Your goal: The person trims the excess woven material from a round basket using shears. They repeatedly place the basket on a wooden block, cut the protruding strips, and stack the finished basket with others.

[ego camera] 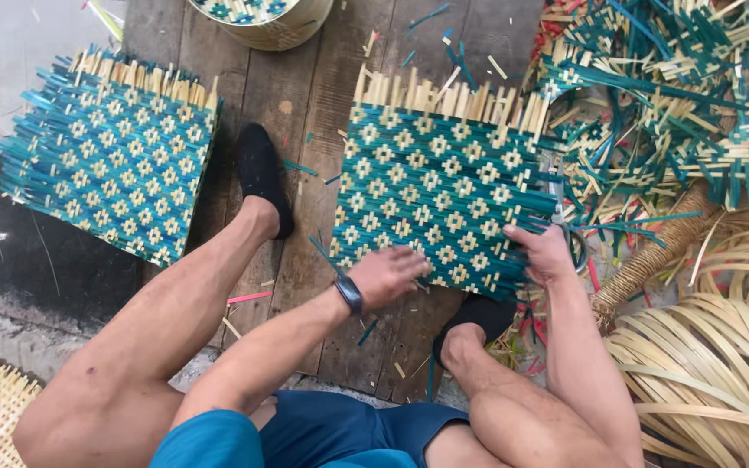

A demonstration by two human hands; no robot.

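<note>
The teal and cream woven mat point(439, 195) lies flat on the dark wooden floor boards point(305, 121), between the person's two feet, so that both hands can reach its near edge without leaning. The left hand point(389, 274) rests palm down on the mat's near edge, fingers spread flat and holding nothing, apparently pressing the weave so it does not slide. The right hand point(546, 253) sits at the mat's near right corner, fingers curled around the edge strips; something like scissors point(565, 234) shows just beside it, though whether the hand grips them cannot be told. The far edge of the mat ends in loose cream strip ends, uncut and fanning out. Left of the mat, past the black slipper point(262, 178), a second woven mat point(106, 156) lies tilted and well apart, leaving bare boards between the two. Right of the mat the room is tight: a heap of loose teal and cream strips point(669, 95) touches its right edge, and coiled pale strips point(721, 364) crowd the near right side. Beyond the mat's far edge stands a round woven basket point(262, 17).
</note>
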